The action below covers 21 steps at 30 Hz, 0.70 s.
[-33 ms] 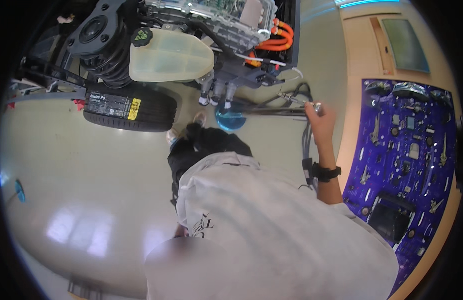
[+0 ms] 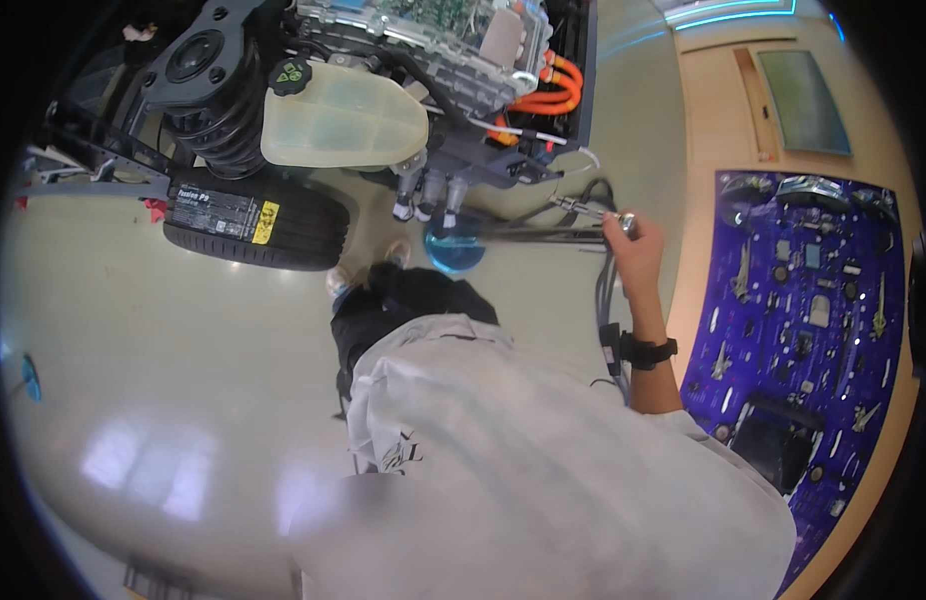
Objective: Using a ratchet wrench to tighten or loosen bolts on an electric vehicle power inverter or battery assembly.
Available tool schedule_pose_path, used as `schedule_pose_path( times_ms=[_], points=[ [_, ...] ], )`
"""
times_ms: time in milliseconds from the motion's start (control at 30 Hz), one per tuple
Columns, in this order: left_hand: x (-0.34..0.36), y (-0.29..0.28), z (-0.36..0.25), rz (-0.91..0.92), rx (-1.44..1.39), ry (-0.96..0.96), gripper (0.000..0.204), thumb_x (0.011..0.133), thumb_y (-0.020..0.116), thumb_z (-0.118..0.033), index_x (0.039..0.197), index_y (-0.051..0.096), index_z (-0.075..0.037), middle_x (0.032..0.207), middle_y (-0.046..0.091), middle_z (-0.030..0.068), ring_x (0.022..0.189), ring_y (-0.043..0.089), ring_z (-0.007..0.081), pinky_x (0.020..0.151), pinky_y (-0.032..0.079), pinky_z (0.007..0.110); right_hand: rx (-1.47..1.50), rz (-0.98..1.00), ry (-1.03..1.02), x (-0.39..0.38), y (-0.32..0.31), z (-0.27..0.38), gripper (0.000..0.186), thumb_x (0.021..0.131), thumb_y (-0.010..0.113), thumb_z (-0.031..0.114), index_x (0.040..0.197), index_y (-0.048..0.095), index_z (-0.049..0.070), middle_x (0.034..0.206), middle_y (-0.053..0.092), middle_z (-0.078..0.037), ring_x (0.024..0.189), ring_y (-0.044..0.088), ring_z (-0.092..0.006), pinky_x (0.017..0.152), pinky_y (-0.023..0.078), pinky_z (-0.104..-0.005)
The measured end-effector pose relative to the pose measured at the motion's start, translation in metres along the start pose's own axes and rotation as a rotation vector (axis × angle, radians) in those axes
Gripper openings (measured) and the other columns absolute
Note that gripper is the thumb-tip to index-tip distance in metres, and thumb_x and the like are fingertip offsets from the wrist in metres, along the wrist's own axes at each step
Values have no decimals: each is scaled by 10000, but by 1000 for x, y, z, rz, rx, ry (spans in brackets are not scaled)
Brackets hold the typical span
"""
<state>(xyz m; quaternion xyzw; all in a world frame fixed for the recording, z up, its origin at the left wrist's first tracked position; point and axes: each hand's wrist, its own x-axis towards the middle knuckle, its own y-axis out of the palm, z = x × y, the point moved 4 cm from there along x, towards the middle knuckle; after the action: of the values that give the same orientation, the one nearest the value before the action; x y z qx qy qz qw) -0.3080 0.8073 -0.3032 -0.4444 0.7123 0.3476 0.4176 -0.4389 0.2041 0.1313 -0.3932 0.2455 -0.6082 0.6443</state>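
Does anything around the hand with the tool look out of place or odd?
Nothing stands out. The right hand grips a metal tool beside the black cables; the blue bowl sits upright on the floor, with no spill visible.

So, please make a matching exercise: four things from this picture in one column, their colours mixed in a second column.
Things:
1. hoses
2. tank
3. tool mat
4. tyre

Colours:
a. black
b. purple
c. orange
d. pale cream

Pairs: 1-c, 2-d, 3-b, 4-a
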Motion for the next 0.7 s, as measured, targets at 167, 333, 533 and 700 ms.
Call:
schedule_pose_path(
  times_ms=[167, 333, 533, 700],
  points=[
    [20, 34, -14, -106, -161, -54, 187, 790, 599, -192, 936, 645, -85, 830, 645, 88, 747, 580, 186, 681, 464, 308, 3, 107, -55, 16, 8, 16, 238, 765, 657, 159, 660, 538, -17, 520, 336, 55, 499, 285, -37, 444, 213, -248],
    [38, 11, -43, -326, -351, -44, 202, 790, 596, -193, 955, 640, -86, 866, 643, 98, 787, 584, 204, 707, 464, 317, 55, 153, -170, 12, 8, 10, 218, 756, 660, 156, 673, 562, -20, 505, 337, 53, 495, 291, -38, 440, 222, -247],
    [43, -12, -88, -498, -426, 5, 221, 791, 591, -195, 978, 634, -86, 908, 640, 110, 835, 589, 226, 738, 463, 329, 110, 104, -119, -31, -27, -61, 237, 755, 660, 145, 632, 530, -11, 497, 340, 40, 489, 290, -40, 434, 218, -245],
    [44, 1, -102, -491, -300, 3, 237, 791, 588, -196, 996, 629, -86, 944, 638, 120, 875, 593, 244, 764, 463, 339, 130, 52, 81, -69, -53, -131, 246, 757, 657, 148, 627, 518, -9, 503, 337, 39, 491, 293, -37, 432, 217, -244]
  ],
)
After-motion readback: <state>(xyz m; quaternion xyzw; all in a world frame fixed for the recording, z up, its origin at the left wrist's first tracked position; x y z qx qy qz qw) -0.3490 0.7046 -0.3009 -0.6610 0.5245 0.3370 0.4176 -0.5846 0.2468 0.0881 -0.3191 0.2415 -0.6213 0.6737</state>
